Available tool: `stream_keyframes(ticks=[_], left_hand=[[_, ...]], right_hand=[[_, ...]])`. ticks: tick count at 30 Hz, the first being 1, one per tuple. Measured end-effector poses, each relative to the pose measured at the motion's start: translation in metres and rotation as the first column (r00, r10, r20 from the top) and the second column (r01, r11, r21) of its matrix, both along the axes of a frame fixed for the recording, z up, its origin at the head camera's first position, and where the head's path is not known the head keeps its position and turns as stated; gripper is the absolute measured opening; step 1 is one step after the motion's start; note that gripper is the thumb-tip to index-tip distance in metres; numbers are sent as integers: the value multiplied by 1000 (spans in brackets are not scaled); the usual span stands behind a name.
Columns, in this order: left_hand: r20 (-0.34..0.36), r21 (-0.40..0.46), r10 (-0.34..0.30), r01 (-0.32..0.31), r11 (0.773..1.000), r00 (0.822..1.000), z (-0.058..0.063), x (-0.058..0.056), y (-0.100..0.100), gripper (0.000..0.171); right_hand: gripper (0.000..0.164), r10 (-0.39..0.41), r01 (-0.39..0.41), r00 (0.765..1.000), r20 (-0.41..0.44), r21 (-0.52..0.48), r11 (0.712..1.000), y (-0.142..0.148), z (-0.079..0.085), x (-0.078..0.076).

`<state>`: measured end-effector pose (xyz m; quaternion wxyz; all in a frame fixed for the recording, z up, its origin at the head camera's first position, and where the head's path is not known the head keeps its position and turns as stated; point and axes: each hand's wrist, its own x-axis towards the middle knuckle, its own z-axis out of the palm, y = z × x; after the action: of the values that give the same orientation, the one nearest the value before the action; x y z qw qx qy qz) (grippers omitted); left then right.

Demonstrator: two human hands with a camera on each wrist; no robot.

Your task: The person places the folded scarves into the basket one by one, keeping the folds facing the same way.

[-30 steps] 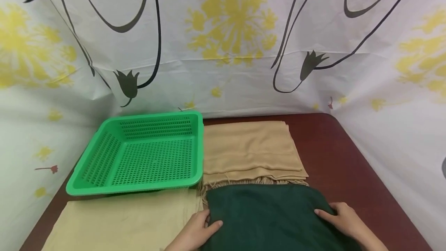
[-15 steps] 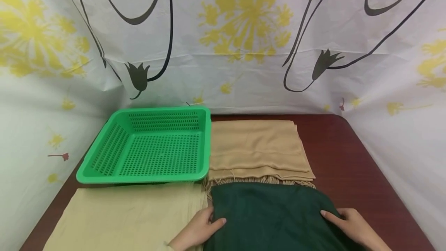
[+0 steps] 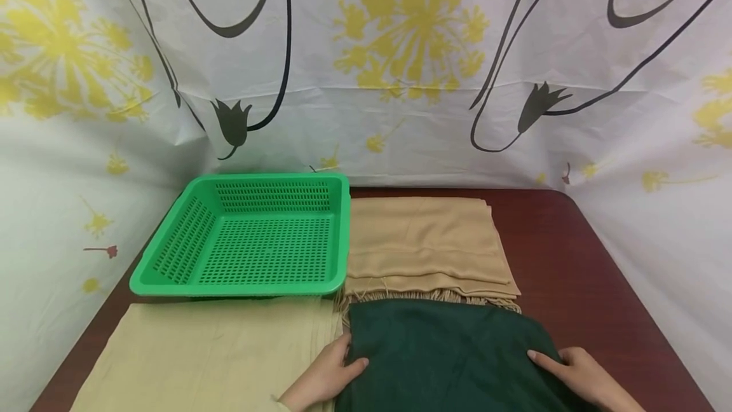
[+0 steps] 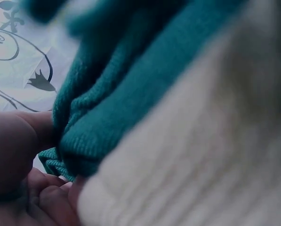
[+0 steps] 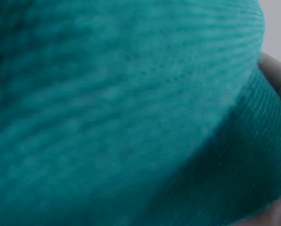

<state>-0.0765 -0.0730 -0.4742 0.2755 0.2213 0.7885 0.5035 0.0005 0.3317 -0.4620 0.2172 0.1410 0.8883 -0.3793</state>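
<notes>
A folded dark green knit cloth point(image 3: 448, 358) lies at the front, running out of the head view at the bottom. My left hand point(image 3: 327, 370) grips its left edge, thumb on top and fingers under. On the opposite edge, my right hand point(image 3: 579, 375) pinches the fabric in the same way. In the left wrist view, fine ribbed folds of the green cloth point(image 4: 121, 99) hang between thumb and fingers, while blurred cream fabric point(image 4: 192, 165) covers the lower right. Green knit point(image 5: 121, 117) fills most of the right wrist view, with fingertips at its right edge.
A fringed tan scarf point(image 3: 423, 240) lies folded behind the green cloth. To the left is a pale yellow folded cloth point(image 3: 211, 355), with a green plastic basket point(image 3: 240, 289) behind it. The brown table point(image 3: 560, 259) meets a flower-printed curtain point(image 3: 412, 151) at its back and sides.
The head view has shifted, so the scene sits slightly further right. Both hands keep their hold on the green cloth, with little movement relative to it.
</notes>
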Motion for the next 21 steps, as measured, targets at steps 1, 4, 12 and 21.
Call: stream_keyframes(ticks=[1,4,12,21], left_hand=[[7,1,5,-5,1000,1000,0,0,0,56],[22,-5,20,-20,1000,1000,0,1,0,55],[35,-7,34,-33,999,999,0,1,-1,56],[40,10,40,-40,999,998,-3,1,0,52]], right_hand=[[48,13,-12,1000,8,-15,1000,1,0,0],[46,41,-40,999,7,-58,998,3,-1,1],[41,12,-16,998,-59,-67,998,4,-1,3],[45,-99,97,993,-68,-35,995,2,-1,5]])
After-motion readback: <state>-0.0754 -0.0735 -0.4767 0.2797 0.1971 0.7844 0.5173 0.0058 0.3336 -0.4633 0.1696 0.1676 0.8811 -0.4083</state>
